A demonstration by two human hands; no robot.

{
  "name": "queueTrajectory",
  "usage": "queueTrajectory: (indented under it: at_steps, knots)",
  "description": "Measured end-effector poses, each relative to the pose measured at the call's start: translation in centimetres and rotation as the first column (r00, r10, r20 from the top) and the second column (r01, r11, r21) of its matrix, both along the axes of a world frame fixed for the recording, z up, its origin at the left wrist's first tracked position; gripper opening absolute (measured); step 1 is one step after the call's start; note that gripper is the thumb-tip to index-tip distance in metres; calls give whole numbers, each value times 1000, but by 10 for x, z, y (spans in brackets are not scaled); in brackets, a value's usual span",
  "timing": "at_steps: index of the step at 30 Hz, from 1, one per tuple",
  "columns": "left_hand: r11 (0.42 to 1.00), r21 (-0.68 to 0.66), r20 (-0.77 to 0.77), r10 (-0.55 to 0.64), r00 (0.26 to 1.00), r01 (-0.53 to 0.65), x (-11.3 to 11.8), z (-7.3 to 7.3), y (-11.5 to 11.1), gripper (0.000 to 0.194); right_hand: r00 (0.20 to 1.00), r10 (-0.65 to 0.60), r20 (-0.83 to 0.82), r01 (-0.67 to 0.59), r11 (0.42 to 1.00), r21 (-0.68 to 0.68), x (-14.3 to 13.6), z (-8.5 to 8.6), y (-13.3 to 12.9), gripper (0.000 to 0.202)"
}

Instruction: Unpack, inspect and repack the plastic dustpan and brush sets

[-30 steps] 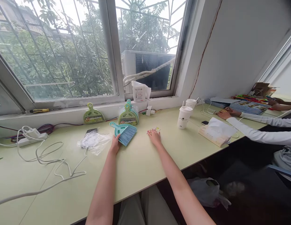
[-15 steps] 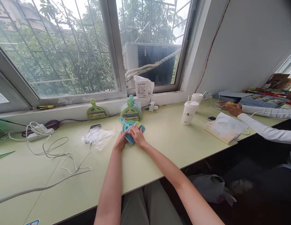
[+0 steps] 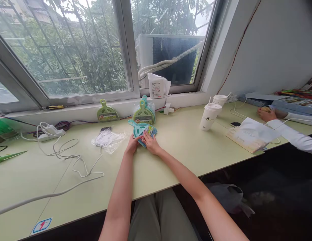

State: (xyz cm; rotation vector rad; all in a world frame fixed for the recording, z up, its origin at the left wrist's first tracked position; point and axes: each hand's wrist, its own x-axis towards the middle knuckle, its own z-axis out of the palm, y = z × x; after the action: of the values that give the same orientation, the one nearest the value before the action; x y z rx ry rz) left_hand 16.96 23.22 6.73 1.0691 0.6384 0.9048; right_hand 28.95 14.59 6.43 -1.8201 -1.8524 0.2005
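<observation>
A teal dustpan and brush set [image 3: 138, 127] with a printed label lies tilted on the table in front of me. My left hand [image 3: 132, 144] grips its lower left edge, thumb on top. My right hand [image 3: 151, 143] lies on the label and bristles with its fingers stretched out. Just behind stands a stack of green and teal dustpan sets [image 3: 143, 115] in clear wrap. A single green dustpan set [image 3: 107, 113] leans on the wall below the window to the left.
Left of my hands are a phone under crumpled clear plastic [image 3: 108, 138], white cables [image 3: 80, 167] and a power strip [image 3: 51, 134]. To the right are lidded cups [image 3: 208, 117], a paper bag [image 3: 246, 135] and another person's hand [image 3: 267, 115].
The view has turned slightly left, so a numbered sticker shows more fully at the lower left. My right hand's fingers have shifted on the label, uncovering more of it.
</observation>
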Motion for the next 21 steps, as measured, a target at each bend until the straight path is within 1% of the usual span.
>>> queueTrajectory:
  at_steps: [3, 5, 7, 9, 13, 18, 20, 21]
  knots:
    - [1000, 19, 1, 20, 1000, -20, 1, -1, 1, 57, 998, -59, -33, 58, 998, -32, -1, 1, -1, 60]
    - [999, 23, 4, 22, 1000, -22, 2, 0, -1, 58, 989, -79, -124, 73, 996, -54, -4, 1, 0, 62]
    - [999, 32, 15, -5, 1000, 5, 2, 2, -4, 55, 969, -84, -231, 72, 996, -60, -7, 1, 2, 67]
    - [998, 54, 22, -40, 999, 39, 3, 5, -8, 50, 951, -81, -299, 71, 997, -42, -9, -1, 4, 70]
    - [995, 72, 1, -64, 998, 64, 4, 7, -9, 47, 939, -75, -335, 78, 997, -3, -12, -4, 7, 72]
    - [995, 79, -5, -57, 998, 57, 4, 2, -5, 50, 901, -92, -424, 80, 996, -45, -14, 0, 4, 74]
    - [996, 70, -4, -56, 998, 56, 3, 1, -5, 51, 895, -129, -426, 131, 991, -25, -12, 5, 2, 69]
    - [996, 63, -2, -62, 998, 62, 3, 1, -5, 52, 892, -169, -419, 187, 982, 2, -10, 7, 1, 65]
